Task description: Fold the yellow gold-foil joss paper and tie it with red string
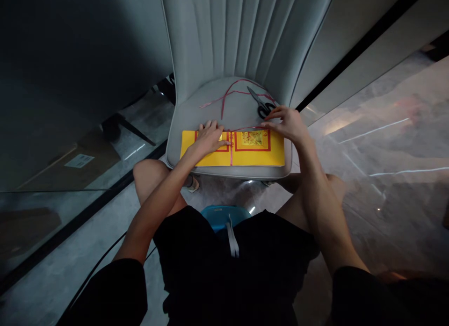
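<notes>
A yellow stack of paper [257, 158] with red-framed printed pictures lies across the front of a grey chair seat. A pink ribbon [231, 156] runs over its middle, and one length stretches along the back edge to the right. My left hand [210, 138] rests on the stack just left of the ribbon, fingers spread and pressing down. At the stack's right back corner, my right hand [286, 124] pinches the ribbon's end between thumb and fingers. Black-handled scissors [261, 104] lie partly open beside its fingertips. Loose pink ribbon pieces [226, 97] curl behind the stack.
The chair's ribbed backrest [238, 33] rises behind the seat. Under the front edge, between my legs, is a blue plastic seat [224, 214]. A dark glossy panel stands at left, with a cardboard box [94, 150] visible there. Grey marbled floor [379, 176] spreads at right.
</notes>
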`<state>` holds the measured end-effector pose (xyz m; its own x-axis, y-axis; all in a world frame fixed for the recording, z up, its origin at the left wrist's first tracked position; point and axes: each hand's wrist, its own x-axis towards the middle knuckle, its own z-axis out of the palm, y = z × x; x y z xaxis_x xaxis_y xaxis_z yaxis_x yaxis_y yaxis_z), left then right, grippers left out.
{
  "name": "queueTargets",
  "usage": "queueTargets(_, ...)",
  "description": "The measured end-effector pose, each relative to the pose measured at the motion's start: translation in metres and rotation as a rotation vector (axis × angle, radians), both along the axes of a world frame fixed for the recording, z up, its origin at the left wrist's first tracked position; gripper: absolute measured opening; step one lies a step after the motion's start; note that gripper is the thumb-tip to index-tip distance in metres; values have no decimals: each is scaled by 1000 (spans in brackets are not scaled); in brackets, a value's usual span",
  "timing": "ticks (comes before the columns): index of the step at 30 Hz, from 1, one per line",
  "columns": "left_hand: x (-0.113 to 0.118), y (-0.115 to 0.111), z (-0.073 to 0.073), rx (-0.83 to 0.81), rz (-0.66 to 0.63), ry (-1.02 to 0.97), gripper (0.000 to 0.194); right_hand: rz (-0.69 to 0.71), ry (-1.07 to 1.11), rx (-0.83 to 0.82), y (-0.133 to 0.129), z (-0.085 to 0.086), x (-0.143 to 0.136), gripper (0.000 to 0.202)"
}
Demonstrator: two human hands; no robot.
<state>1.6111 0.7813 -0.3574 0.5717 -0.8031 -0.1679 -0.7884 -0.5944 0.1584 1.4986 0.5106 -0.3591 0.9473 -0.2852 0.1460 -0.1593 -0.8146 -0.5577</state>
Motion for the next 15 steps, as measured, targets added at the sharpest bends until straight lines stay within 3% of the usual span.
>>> queueTargets(3,-6,-2,0,7,6,9,53,126,98,-62,10,-6,11,13)
queueTargets(5,-9,-2,1,7,31,17,60,131,136,-85,11,-9,16,10)
queueTargets(9,-10,-2,2,-6,60,43,68,-34,75,-96,-3,-10,18,16)
queueTargets(15,-12,0,-5,-42,25,10,58,-287,-17,-165,-24,-10,16,42)
